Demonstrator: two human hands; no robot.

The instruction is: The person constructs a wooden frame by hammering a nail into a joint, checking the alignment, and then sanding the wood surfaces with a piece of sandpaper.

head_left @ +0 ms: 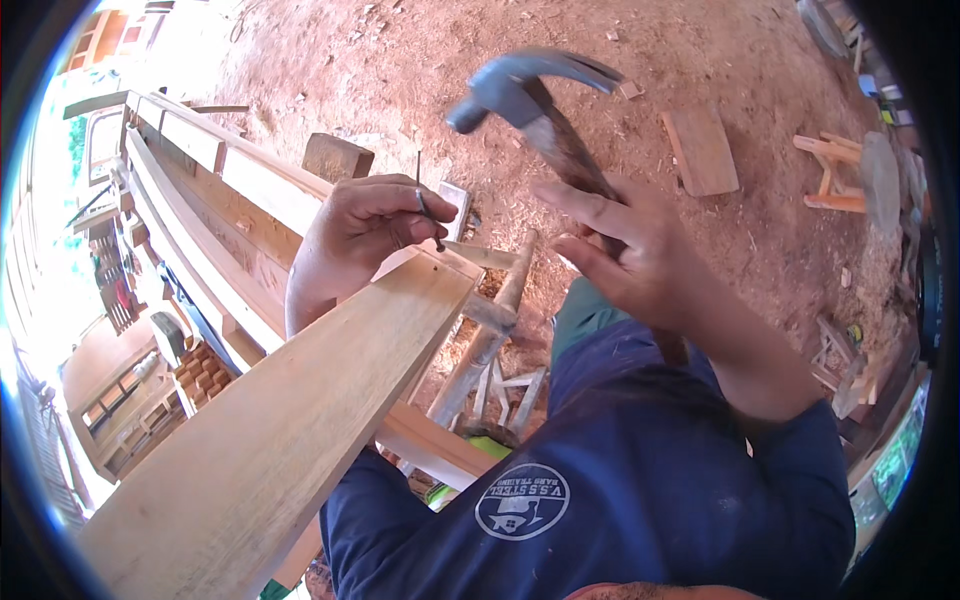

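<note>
My left hand (385, 215) pinches a thin dark nail (419, 172) between thumb and fingers, just above the end of a wide pale wooden board (290, 410). A short dark piece shows below the fingertips, and I cannot tell whether it belongs to the same nail. The board runs from the lower left toward the middle. My right hand (640, 250) is wrapped around the wooden handle of a claw hammer (530, 90). The hammer is raised to the right of the board and apart from it, its metal head up and slightly blurred.
Long pale timber beams (250, 185) stretch away at the left, with a wooden block (338, 157) beside them. A round wooden pole (480, 345) stands under the board's end. Shavings litter the reddish ground, where a flat wood offcut (700, 150) and a small wooden stool (835, 170) sit.
</note>
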